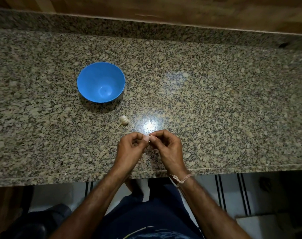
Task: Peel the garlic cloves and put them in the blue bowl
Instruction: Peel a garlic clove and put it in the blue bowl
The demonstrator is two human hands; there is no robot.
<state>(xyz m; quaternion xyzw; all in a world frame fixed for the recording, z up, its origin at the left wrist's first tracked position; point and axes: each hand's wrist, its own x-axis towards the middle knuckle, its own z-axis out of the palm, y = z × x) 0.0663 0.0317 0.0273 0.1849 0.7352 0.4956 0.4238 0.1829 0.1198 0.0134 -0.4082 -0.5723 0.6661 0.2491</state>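
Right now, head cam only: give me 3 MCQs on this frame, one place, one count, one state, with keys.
1. Where does the garlic bulb lie?
A. Inside the bowl
B. On the counter between the blue bowl and the hands
C. On the floor

2. How many peeled cloves are in the blue bowl?
A. None
B. Two
C. Five

3. What are the hands doing?
A. Resting flat on the counter
B. Lifting the bowl
C. Both pinching a small pale piece between their fingertips

Key: 1 B, the bulb sits on the granite counter nearer than the bowl. 2 A, the bowl's inside shows bare blue. 3 C, left hand and right hand meet at a small piece.
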